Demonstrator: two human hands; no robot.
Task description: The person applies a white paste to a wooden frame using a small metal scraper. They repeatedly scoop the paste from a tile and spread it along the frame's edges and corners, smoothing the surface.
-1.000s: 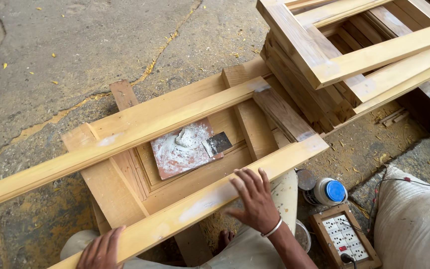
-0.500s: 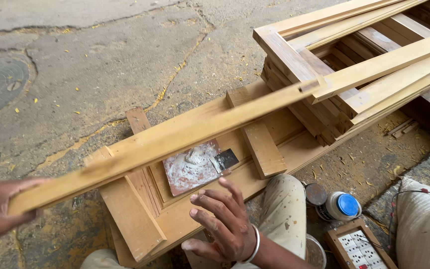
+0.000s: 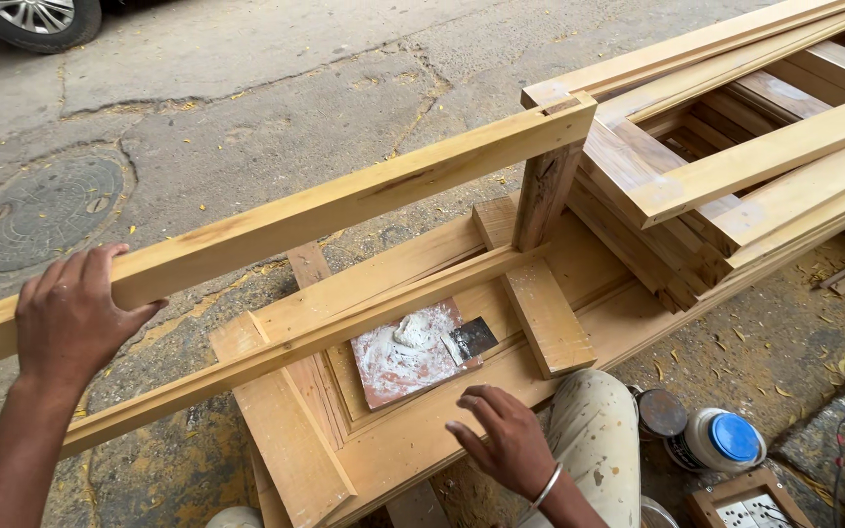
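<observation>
My left hand grips a long pale wooden plank near its left end and holds it raised above the work. The plank's far end rests near a short upright wooden post. My right hand, a bangle on its wrist, hovers open over the front edge of a low wooden frame lying on the ground. Inside that frame a small board smeared with white putty carries a dark putty knife. A second long strip lies across the frame.
A stack of wooden frames fills the upper right. A white jar with a blue lid and a loose lid stand by my knee, with a small switch box below. A manhole cover and a car tyre lie on the concrete at left.
The near plank has been lifted off the frame by my left hand and swung up and away. My right hand has come off it and now hovers lower over the frame's front edge.
</observation>
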